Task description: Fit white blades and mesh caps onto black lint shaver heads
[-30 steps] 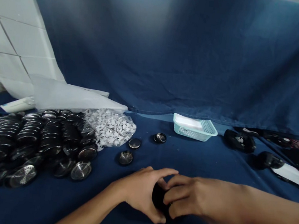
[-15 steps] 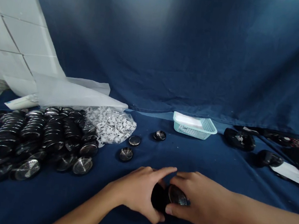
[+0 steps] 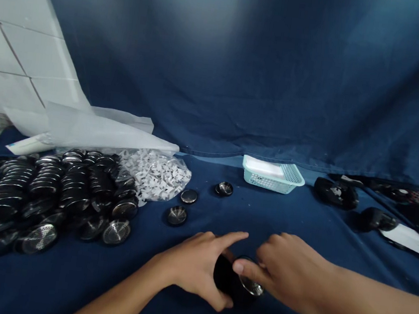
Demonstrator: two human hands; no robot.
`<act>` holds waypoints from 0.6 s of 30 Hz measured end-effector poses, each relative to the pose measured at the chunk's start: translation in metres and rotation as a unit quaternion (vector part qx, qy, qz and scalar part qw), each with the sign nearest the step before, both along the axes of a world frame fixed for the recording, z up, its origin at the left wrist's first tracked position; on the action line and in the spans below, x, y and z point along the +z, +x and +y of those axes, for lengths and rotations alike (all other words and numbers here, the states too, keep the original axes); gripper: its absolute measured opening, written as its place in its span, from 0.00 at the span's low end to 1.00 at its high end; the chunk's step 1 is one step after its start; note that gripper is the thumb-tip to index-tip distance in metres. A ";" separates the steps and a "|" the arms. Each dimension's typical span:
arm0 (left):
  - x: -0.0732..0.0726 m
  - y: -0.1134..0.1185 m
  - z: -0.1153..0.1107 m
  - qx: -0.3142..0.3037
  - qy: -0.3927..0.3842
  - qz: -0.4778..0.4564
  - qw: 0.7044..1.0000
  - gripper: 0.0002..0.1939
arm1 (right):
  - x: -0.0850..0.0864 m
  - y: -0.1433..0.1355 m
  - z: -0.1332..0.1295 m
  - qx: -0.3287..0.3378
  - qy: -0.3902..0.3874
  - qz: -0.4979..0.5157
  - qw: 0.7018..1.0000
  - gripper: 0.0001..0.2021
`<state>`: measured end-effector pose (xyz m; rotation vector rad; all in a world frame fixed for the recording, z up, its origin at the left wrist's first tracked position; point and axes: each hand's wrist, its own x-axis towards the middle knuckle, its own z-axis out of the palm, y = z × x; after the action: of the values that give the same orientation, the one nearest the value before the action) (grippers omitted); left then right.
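Note:
In the lower middle of the head view, my left hand [image 3: 202, 267] curves around a dark black round part [image 3: 223, 274], thumb below and index finger stretched out above. A round perforated metal disc with a black rim [image 3: 251, 285] lies against that part, tilted, its shiny face partly covered. My right hand [image 3: 287, 271] is closed, fingers curled, with the thumb pressed on the disc's upper left edge. The black part's far side is hidden by my hands. Beyond them lie loose black-rimmed discs [image 3: 177, 215], one [image 3: 189, 196] next to the bag and another pair [image 3: 224, 189] farther back.
Rows of stacked black discs [image 3: 77, 187] fill the left side. Beside them lies a clear bag of small white pieces [image 3: 162, 174]. A light-green basket [image 3: 270, 183] stands at the back. Black parts [image 3: 336, 194] lie on the right, before a blue curtain [image 3: 241, 80].
My right hand has shifted from gripping around the disc to a curled shape with its thumb on the disc, uncovering more of it. My left hand has barely moved.

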<state>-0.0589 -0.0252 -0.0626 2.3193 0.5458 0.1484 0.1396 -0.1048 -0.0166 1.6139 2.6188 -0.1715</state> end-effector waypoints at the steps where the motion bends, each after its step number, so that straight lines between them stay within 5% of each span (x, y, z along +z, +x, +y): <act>1: -0.001 0.000 0.001 -0.001 0.000 0.001 1.000 0.57 | 0.005 0.001 0.000 -0.017 -0.005 0.025 1.000 0.17; 4: -0.004 0.001 0.001 0.019 0.017 0.004 1.000 0.59 | 0.020 0.004 -0.002 -0.041 -0.095 0.131 0.986 0.23; 7: -0.006 0.003 0.001 0.053 0.032 0.000 0.998 0.60 | 0.023 0.012 -0.002 -0.120 -0.176 0.120 0.970 0.20; 10: -0.008 0.004 0.001 0.070 0.053 -0.006 0.996 0.59 | 0.015 0.020 0.003 -0.185 -0.113 0.065 0.974 0.27; 12: -0.009 0.006 0.001 0.082 0.074 -0.006 0.994 0.59 | 0.009 0.021 0.008 -0.121 -0.080 0.107 0.984 0.21; 15: -0.011 0.010 -0.001 0.102 0.101 0.002 0.990 0.61 | 0.001 0.016 0.015 -0.007 -0.080 0.169 0.982 0.29; 18: -0.011 0.013 -0.004 0.105 0.123 0.004 0.987 0.62 | -0.007 0.007 0.020 -0.037 -0.031 0.086 0.995 0.12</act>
<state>-0.0460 -0.0289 -0.0740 2.4962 0.8158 0.3237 0.1470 -0.0849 -0.0240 1.7497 2.6456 -0.4096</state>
